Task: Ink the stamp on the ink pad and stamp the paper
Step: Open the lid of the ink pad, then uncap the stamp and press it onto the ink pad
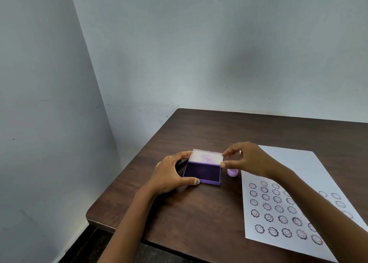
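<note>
On table [199, 213]: right hand [247, 159] pinching ink pad [203, 173] lid [207, 157].

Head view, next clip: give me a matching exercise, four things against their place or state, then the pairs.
Things:
1. ink pad
2. stamp
3. paper
4. left hand

Place or state:
A. stands on the table between the ink pad and the paper, not held
B. grips the ink pad's left side
C. lid open, dark purple surface exposed
D. lies on the table's right part, rows of smiley flower prints

Pairs: 1-C, 2-A, 3-D, 4-B
</note>
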`<state>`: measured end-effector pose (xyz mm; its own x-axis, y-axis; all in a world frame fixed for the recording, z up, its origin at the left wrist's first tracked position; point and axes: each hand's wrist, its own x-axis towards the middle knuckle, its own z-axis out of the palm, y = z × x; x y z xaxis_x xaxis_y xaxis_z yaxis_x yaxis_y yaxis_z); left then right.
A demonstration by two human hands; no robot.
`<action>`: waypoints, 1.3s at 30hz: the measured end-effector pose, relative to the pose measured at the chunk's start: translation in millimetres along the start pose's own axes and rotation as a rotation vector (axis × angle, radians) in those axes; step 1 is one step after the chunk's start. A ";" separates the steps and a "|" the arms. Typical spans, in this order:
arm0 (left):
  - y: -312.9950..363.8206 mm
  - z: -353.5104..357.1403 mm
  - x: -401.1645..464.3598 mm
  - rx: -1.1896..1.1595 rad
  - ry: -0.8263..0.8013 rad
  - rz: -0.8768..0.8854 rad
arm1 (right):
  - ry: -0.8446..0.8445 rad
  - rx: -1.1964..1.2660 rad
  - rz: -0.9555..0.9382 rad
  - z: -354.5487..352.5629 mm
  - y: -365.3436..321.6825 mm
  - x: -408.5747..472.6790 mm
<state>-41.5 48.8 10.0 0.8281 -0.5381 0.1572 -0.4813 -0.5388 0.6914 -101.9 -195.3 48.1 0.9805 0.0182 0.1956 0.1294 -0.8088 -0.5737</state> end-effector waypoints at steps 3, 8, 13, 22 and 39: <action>0.6 0.1 -0.9 -0.025 0.013 0.003 | 0.008 0.002 0.007 9.2 5.0 -5.7; -0.4 0.5 -3.5 -0.045 0.036 0.006 | 0.153 0.143 0.003 11.8 10.2 -12.8; 12.4 8.6 -2.2 -0.083 0.250 0.087 | 0.326 0.635 0.056 0.4 9.9 -17.0; 105.2 54.5 47.2 -0.196 0.316 0.474 | 0.396 1.469 0.283 -8.2 4.2 -16.4; 97.7 68.4 37.5 -0.273 0.466 0.401 | 0.415 1.508 0.338 -2.8 -2.1 -18.2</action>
<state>-77.1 -68.3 35.2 0.6673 -0.2934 0.6845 -0.7383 -0.1397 0.6599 -120.4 -195.6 48.0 0.9195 -0.3901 -0.0490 0.1924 0.5552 -0.8092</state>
